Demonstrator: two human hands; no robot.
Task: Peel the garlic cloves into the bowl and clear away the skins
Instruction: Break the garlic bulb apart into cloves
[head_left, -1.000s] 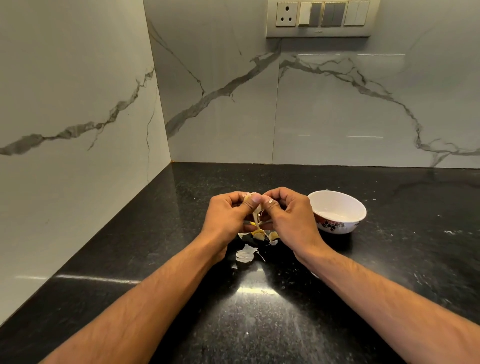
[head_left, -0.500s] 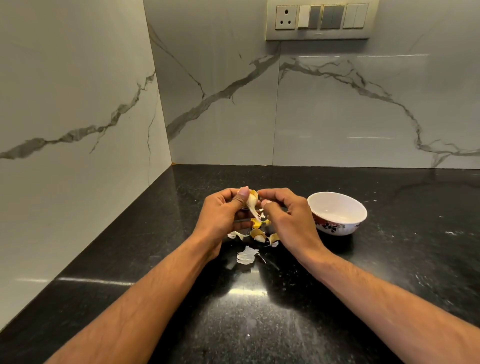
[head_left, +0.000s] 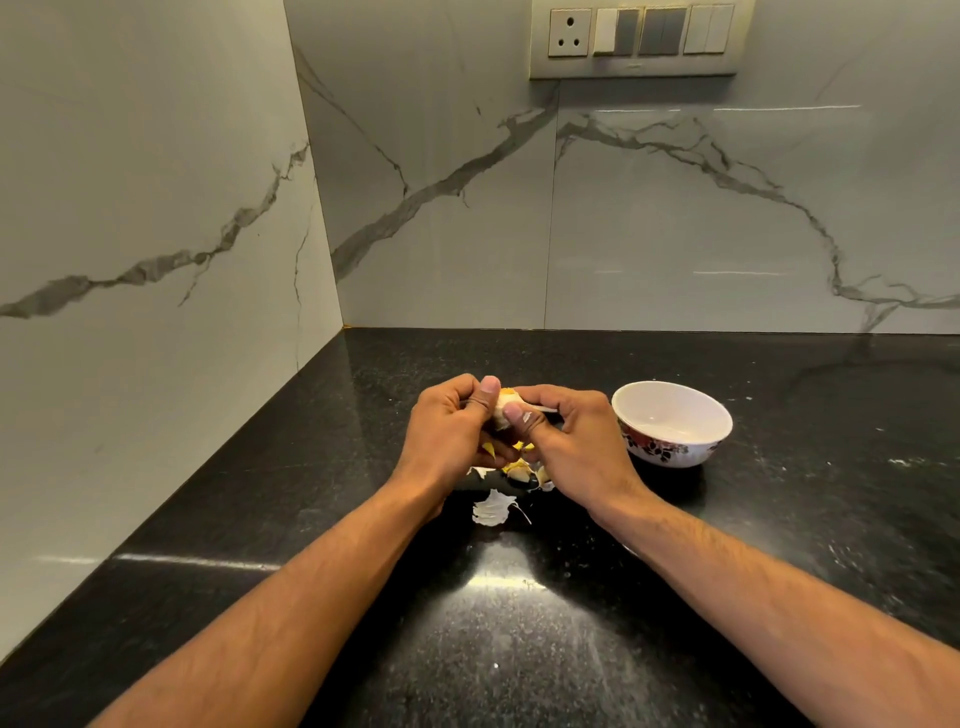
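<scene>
A pale garlic clove (head_left: 503, 407) is held above the black counter between both hands. My left hand (head_left: 451, 434) pinches it with the thumb on top. My right hand (head_left: 569, 441) pinches the clove from the right, thumb against it, with a strip of white skin (head_left: 540, 409) sticking out toward the bowl. Under the hands lie more cloves and yellowish skins (head_left: 517, 470), partly hidden. A loose white skin (head_left: 491, 509) lies nearer to me. The white bowl (head_left: 671, 423) with a dark floral band stands right of the hands and looks empty.
The black granite counter (head_left: 519, 649) meets marble walls on the left and at the back. A switch panel (head_left: 634, 39) sits high on the back wall. White specks (head_left: 904, 461) dot the counter at far right.
The hands have drawn closer around the clove, and the right thumb now presses on it. A strip of skin now sticks out to the right.
</scene>
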